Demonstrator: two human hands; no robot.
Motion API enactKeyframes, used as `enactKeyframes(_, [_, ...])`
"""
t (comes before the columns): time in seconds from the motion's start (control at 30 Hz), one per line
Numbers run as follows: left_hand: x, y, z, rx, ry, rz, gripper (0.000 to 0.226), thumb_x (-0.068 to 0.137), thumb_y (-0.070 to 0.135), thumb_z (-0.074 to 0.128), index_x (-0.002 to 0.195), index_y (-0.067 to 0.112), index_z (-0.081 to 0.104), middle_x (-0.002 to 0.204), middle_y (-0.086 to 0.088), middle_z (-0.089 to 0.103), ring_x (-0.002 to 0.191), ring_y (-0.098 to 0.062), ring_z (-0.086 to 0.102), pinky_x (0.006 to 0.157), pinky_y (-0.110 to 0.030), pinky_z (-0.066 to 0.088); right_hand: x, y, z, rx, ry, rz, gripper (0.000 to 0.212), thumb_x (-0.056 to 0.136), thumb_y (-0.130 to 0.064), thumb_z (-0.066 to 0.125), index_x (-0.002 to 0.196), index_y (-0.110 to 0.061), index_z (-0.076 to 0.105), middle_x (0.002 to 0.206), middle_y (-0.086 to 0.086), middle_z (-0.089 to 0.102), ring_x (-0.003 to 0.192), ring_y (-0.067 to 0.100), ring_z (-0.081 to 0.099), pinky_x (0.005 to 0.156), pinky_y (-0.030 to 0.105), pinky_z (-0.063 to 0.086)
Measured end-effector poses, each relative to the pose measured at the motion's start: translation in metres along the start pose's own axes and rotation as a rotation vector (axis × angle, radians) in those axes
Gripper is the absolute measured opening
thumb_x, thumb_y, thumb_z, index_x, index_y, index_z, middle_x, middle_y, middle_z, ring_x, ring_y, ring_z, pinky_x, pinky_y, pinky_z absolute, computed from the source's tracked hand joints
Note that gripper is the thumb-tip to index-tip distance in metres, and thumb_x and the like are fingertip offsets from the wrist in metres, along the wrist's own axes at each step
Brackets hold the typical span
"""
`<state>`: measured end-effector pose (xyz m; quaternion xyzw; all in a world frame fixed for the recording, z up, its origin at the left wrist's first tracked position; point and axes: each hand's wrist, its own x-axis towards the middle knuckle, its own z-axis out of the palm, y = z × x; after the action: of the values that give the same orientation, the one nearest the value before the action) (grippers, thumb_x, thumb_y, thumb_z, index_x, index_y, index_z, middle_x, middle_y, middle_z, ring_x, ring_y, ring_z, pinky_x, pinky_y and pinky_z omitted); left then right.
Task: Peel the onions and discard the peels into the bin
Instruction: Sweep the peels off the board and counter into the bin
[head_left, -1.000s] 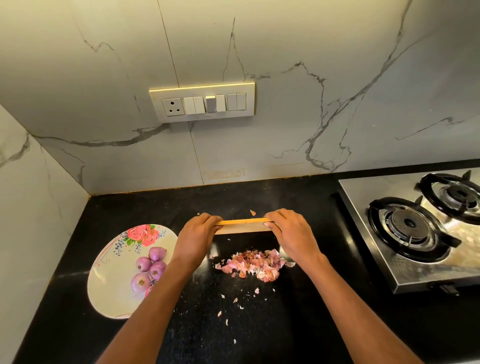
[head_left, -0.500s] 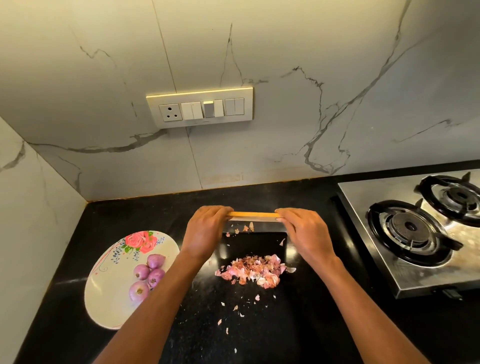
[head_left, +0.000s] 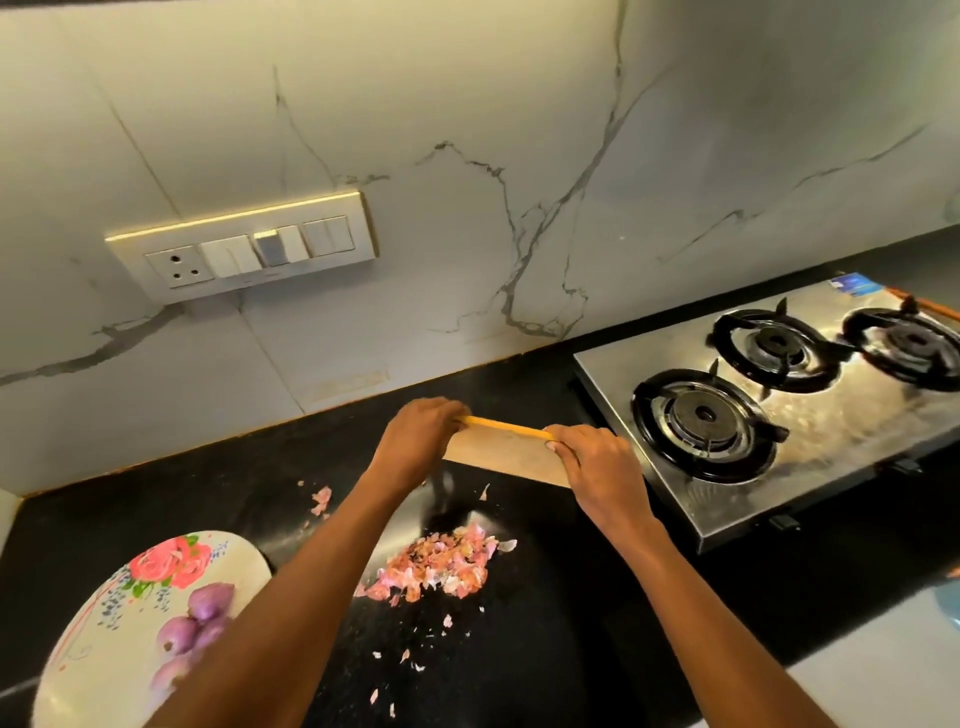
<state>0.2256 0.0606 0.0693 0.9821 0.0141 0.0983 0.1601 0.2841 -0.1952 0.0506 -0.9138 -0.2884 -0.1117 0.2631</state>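
Fingers of the left hand (head_left: 421, 431) and right hand (head_left: 597, 467) are curled round a tilted board (head_left: 506, 452); peels (head_left: 441, 569) lie heaped on the desk (head_left: 545, 623), peeled onions (head_left: 195, 621) on the plate (head_left: 93, 644). Gathering is judged underway; scooping the peels binward seems next.

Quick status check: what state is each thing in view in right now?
Cutting board: tilted up on edge, held by both hands.
Left hand: grips the board's left end.
Right hand: grips the board's right end.
Onion peels: piled on the countertop.
Onions: peeled, on the plate.
Stove burners: unlit.
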Motion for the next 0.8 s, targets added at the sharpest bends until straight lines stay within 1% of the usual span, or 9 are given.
enactKeyframes(0.13, [0.015, 0.001, -0.001, -0.030, 0.057, 0.026, 0.024, 0.097, 0.017, 0.067, 0.120, 0.017, 0.072, 0.118, -0.003, 0.072, 0.106, -0.022, 0.066, 0.093, -0.033, 0.050, 0.004, 0.000, -0.008, 0.026, 0.011, 0.029, 0.025, 0.101, -0.028, 0.062, 0.124, -0.023, 0.072, 0.110, -0.006, 0.075, 0.092, 0.018, 0.067, 0.081, 0.038, 0.054])
enactKeyframes(0.2, [0.030, 0.006, 0.000, -0.021, 0.075, 0.077, 0.022, 0.095, 0.016, 0.069, 0.117, 0.015, 0.072, 0.119, -0.006, 0.072, 0.109, -0.027, 0.065, 0.098, -0.038, 0.047, 0.002, 0.003, -0.010, 0.078, 0.024, 0.084, 0.025, 0.102, -0.026, 0.060, 0.124, -0.022, 0.071, 0.109, -0.004, 0.074, 0.094, 0.020, 0.065, 0.082, 0.040, 0.054])
enactKeyframes(0.23, [0.037, 0.011, 0.002, -0.020, 0.070, 0.093, 0.025, 0.096, 0.019, 0.067, 0.121, 0.016, 0.071, 0.125, -0.007, 0.069, 0.116, -0.029, 0.063, 0.103, -0.041, 0.045, -0.001, 0.004, -0.011, 0.111, 0.032, 0.122, 0.025, 0.103, -0.025, 0.058, 0.124, -0.022, 0.070, 0.108, -0.002, 0.074, 0.095, 0.021, 0.065, 0.082, 0.040, 0.054])
enactKeyframes(0.33, [0.046, 0.037, 0.022, -0.064, -0.005, 0.038, 0.045, 0.104, 0.031, 0.054, 0.148, 0.021, 0.049, 0.156, -0.004, 0.045, 0.146, -0.026, 0.039, 0.121, -0.043, 0.030, -0.015, 0.014, -0.011, 0.159, 0.070, 0.250, 0.025, 0.104, -0.023, 0.056, 0.124, -0.017, 0.070, 0.107, 0.003, 0.072, 0.097, 0.023, 0.065, 0.081, 0.033, 0.050])
enactKeyframes(0.43, [0.023, 0.071, 0.056, -0.181, -0.093, -0.039, 0.056, 0.105, 0.037, 0.050, 0.157, 0.021, 0.034, 0.166, -0.003, 0.026, 0.151, -0.024, 0.029, 0.122, -0.039, 0.025, -0.036, 0.024, -0.015, 0.201, 0.071, 0.380, 0.026, 0.105, -0.021, 0.054, 0.125, -0.013, 0.068, 0.111, 0.004, 0.072, 0.102, 0.021, 0.065, 0.082, 0.025, 0.044])
enactKeyframes(0.5, [-0.004, 0.092, 0.080, -0.284, -0.178, -0.089, 0.056, 0.105, 0.039, 0.050, 0.156, 0.023, 0.034, 0.167, -0.002, 0.022, 0.150, -0.025, 0.030, 0.120, -0.040, 0.029, -0.052, 0.031, -0.016, 0.178, 0.030, 0.442, 0.030, 0.106, -0.022, 0.051, 0.132, -0.014, 0.063, 0.119, 0.005, 0.069, 0.109, 0.022, 0.064, 0.086, 0.026, 0.046])
enactKeyframes(0.6, [-0.045, 0.113, 0.115, -0.366, -0.352, -0.137, 0.057, 0.106, 0.042, 0.047, 0.158, 0.027, 0.029, 0.168, -0.004, 0.017, 0.152, -0.026, 0.025, 0.121, -0.040, 0.027, -0.073, 0.041, -0.014, 0.007, -0.094, 0.460, 0.041, 0.107, -0.022, 0.046, 0.148, -0.018, 0.046, 0.130, 0.010, 0.059, 0.117, 0.028, 0.059, 0.089, 0.036, 0.050])
enactKeyframes(0.7, [-0.073, 0.124, 0.137, -0.364, -0.445, -0.124, 0.063, 0.105, 0.044, 0.047, 0.160, 0.029, 0.021, 0.170, -0.006, 0.005, 0.156, -0.027, 0.012, 0.124, -0.042, 0.021, -0.092, 0.046, -0.007, -0.111, -0.254, 0.486, 0.051, 0.108, -0.018, 0.042, 0.157, -0.021, 0.029, 0.132, 0.012, 0.053, 0.115, 0.026, 0.053, 0.086, 0.033, 0.046])
enactKeyframes(0.8, [-0.083, 0.124, 0.146, -0.344, -0.492, -0.109, 0.064, 0.106, 0.040, 0.047, 0.161, 0.029, 0.018, 0.171, -0.003, -0.003, 0.157, -0.028, -0.002, 0.125, -0.044, 0.012, -0.104, 0.055, -0.001, -0.160, -0.337, 0.522, 0.054, 0.109, -0.018, 0.035, 0.160, -0.021, 0.019, 0.135, 0.012, 0.049, 0.118, 0.025, 0.050, 0.092, 0.034, 0.047])
